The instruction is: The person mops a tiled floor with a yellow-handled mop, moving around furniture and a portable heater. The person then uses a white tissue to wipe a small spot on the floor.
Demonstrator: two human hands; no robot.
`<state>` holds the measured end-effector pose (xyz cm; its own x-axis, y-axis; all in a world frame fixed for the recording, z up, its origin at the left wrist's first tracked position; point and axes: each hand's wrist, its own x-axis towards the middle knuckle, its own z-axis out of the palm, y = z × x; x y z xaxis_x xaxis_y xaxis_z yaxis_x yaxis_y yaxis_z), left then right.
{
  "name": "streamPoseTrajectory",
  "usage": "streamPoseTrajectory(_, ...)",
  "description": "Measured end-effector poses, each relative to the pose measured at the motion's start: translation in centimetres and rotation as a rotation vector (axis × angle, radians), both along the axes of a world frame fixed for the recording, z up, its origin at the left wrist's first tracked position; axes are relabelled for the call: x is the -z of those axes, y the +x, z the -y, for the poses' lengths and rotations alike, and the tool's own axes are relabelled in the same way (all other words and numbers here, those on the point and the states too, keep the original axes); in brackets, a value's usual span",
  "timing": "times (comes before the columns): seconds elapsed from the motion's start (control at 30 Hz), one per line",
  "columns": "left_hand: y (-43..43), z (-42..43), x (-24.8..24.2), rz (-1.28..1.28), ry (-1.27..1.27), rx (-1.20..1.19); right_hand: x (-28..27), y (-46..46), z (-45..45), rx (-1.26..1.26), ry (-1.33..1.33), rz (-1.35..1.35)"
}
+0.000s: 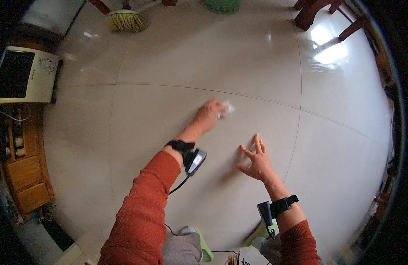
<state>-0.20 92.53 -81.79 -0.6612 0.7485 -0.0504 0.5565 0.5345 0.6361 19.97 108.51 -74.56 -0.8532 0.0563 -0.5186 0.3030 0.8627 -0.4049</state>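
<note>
My left hand (209,114) is low over the tiled floor (177,109), its fingers closed on a small crumpled white wad (228,108), perhaps tissue or thin plastic; hand and wad are blurred. To the right and nearer my body, my right hand (257,160) has its fingers spread, holding nothing, fingertips at or just above the tiles. Each wrist wears a black strap with a small device, the left one (195,161) trailing a black cable, the right one (265,213) also with a cable.
A yellow-bristled broom (127,22) and a green basket-like container (222,5) stand at the far side. Dark red wooden furniture legs (306,18) are at the upper right. On the left is a wooden cabinet (28,175) below a cream appliance (45,76). Green slippers (204,246) and cables lie close by.
</note>
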Motion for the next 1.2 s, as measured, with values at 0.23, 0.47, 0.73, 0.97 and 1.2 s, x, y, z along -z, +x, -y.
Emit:
streamPoseTrajectory(0.23, 1.5, 9.3, -3.7, 0.119, -0.085, -0.179, 0.1, 0.2, 0.0, -0.036, 0.021, -0.005)
streamPoseTrajectory(0.47, -9.5, 13.9, -1.2, -0.122, -0.177, -0.64, 0.2, 0.2, 0.0, -0.06, 0.074, -0.019)
streamPoseTrajectory(0.73, 3.4, 11.0, -2.2, 0.227, -0.15, -0.292, -0.5, 0.0, 0.2, -0.029, 0.05, 0.019)
streamPoseTrajectory(0.97, 12.2, 12.1, -4.7, 0.269, -0.025, -0.157, 1.5, 0.4, -0.9, -0.019, -0.043, -0.09)
streamPoseTrajectory(1.2, 12.8, 10.4, -7.9, 0.451, 0.357, -0.593, -1.0, -2.6, 1.8, 0.441, -0.505, -0.276)
